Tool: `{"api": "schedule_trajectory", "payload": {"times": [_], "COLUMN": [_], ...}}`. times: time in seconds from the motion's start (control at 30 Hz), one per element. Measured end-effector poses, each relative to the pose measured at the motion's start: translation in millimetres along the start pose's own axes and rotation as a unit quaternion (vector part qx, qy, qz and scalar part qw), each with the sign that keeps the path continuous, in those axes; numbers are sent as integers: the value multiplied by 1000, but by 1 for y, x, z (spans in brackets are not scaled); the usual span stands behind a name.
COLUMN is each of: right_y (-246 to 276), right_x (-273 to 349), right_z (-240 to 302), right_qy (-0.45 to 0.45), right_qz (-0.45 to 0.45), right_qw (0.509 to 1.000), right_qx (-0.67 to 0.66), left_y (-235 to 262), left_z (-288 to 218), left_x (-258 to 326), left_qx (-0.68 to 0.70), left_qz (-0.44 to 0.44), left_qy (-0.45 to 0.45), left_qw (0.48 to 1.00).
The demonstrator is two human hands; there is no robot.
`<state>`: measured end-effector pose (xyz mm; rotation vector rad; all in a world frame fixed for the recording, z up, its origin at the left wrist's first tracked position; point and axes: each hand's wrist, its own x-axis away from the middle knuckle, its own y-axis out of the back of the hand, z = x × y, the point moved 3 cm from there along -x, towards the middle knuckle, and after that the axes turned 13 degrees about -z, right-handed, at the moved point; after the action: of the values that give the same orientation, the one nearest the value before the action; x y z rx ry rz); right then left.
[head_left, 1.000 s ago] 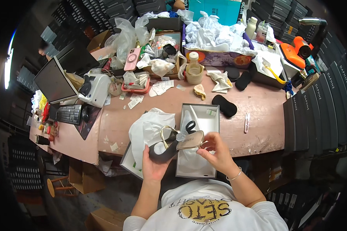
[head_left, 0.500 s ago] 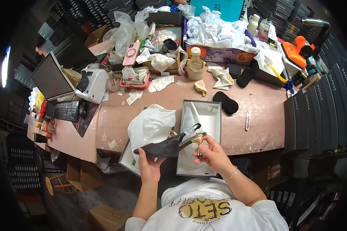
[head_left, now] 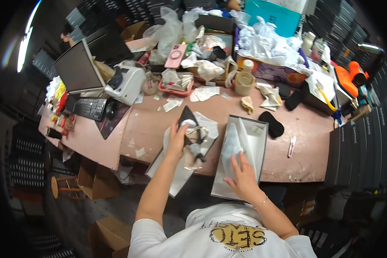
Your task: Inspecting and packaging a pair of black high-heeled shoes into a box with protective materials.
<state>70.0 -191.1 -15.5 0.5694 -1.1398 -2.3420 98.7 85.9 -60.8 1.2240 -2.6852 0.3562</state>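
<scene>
My left hand (head_left: 175,139) grips a black pointed-toe high-heeled shoe (head_left: 187,117) by its side, toe pointing away from me. The shoe's back part is smeared by motion. It is held over a sheet of white paper (head_left: 207,124), which lies on a shallow box part (head_left: 182,182) at the table's front edge. To the right, my right hand (head_left: 245,177) is spread open above a white-lined shoe box (head_left: 259,146). White tissue paper (head_left: 232,148) lies inside that box, close to my fingertips; whether they touch it I cannot tell.
Black pads (head_left: 271,124) and a pink-handled cutter (head_left: 292,147) lie right of the box. Farther back stand a jar (head_left: 244,82), a red basket (head_left: 176,89) and a carton of crumpled paper (head_left: 271,69). A keyboard (head_left: 90,108) is left; stacked shoe boxes (head_left: 357,150) flank the right.
My left hand has swung the shoe away from me and turned its toe to the far side. My right hand has let go of the heel and opened over the right box.
</scene>
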Motion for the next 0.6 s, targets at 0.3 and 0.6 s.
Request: {"api": "schedule_trajectory", "payload": {"times": [0.3, 0.6], "right_y": [17, -8], "right_x": [-28, 6], "right_z": [18, 1], "right_qy": [-216, -314], "right_qz": [-6, 75], "right_qw": [715, 295], "right_qx": [-664, -899], "left_y": [-45, -73], "left_z": [-51, -10], "left_x": [94, 166], "left_qx": [123, 182], "left_qz": [83, 216], "left_qy": [-25, 156], "left_qw": [989, 947]}}
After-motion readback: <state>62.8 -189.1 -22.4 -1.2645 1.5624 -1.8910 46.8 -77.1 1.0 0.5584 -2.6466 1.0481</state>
